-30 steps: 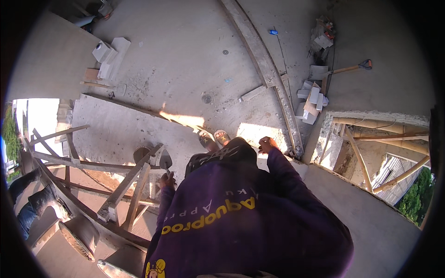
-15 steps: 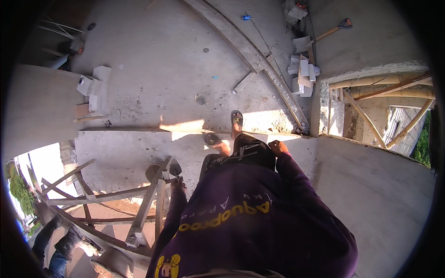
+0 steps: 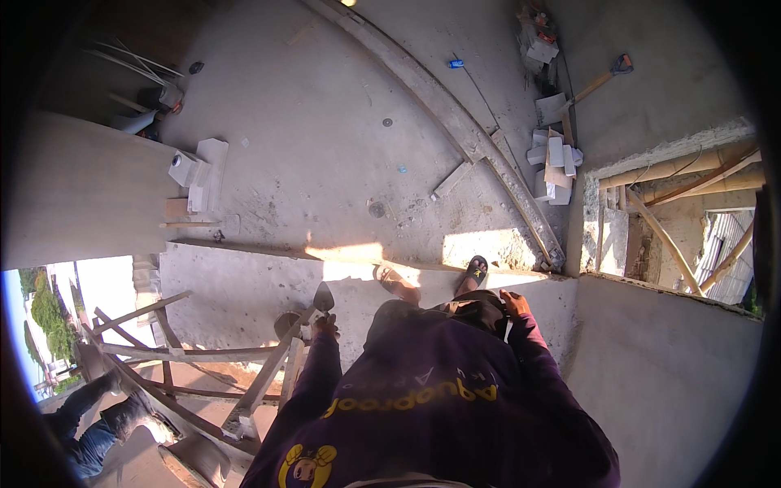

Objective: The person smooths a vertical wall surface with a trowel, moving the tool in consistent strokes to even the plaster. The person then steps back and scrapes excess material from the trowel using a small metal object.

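My left hand (image 3: 325,327) is closed round the handle of a trowel (image 3: 324,298), its dark pointed blade directed away from me. Just left of it, a round dark bucket (image 3: 286,324) stands partly behind a wooden beam. My right hand (image 3: 515,303) has its fingers curled on the dark trousers (image 3: 482,311) at my right knee, and seems to grip the cloth. A dark sandal (image 3: 477,268) shows on my right foot; my left foot (image 3: 397,281) is in shadow and sunlight near the floor's step edge.
Wooden framing (image 3: 264,382) stands at lower left, beside another person's legs (image 3: 89,423). A long plank (image 3: 455,130) crosses the floor ahead. A shovel (image 3: 602,80) and white blocks (image 3: 557,159) lie at right, near a window opening (image 3: 675,211). More white blocks (image 3: 210,167) sit at left.
My view has shifted, so the room sits further right and lower. My feet have changed places in the step, and the trowel blade shows more upright. Both hands keep their closed shape.
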{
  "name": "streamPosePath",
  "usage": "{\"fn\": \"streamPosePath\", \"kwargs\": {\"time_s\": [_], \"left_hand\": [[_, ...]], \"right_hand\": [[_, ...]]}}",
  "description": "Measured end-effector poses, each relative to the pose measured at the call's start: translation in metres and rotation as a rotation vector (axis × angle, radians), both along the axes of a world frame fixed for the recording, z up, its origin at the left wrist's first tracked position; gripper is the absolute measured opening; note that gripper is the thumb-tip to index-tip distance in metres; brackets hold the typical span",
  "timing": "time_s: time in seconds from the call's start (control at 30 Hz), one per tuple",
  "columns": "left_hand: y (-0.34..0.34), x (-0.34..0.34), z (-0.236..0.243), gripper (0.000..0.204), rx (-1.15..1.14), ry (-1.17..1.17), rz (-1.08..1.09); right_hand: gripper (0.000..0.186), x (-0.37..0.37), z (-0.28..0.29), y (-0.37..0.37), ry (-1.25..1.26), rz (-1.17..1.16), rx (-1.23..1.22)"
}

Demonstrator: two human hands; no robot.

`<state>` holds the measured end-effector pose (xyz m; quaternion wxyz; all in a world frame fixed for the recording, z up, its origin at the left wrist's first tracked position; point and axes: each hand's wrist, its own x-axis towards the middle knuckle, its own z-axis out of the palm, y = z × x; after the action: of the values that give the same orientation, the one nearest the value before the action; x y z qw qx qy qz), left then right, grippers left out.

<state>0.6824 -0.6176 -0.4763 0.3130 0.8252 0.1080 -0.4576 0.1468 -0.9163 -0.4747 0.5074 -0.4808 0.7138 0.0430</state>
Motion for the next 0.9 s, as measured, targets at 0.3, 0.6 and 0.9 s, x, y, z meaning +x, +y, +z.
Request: {"fn": "streamPosePath", "kwargs": {"time_s": [0.3, 0.6, 0.9], "left_hand": [[0.007, -0.090, -0.017, 0.030, -0.192, -0.158, -0.323], [-0.057, -0.147, 0.027, 0.037, 0.021, -0.059, -0.135], [-0.065, -0.075, -0.122, 0.024, 0.195, -0.303, -1.233]], "right_hand": [[0.049, -0.064, -0.057, -0.038, 0.122, 0.401, -0.174], [0.040, -0.097, -0.077, -0.127, 0.258, 0.158, 0.089], [0.037, -0.044, -0.089, -0.233, -0.166, -0.288, -0.221]]}}
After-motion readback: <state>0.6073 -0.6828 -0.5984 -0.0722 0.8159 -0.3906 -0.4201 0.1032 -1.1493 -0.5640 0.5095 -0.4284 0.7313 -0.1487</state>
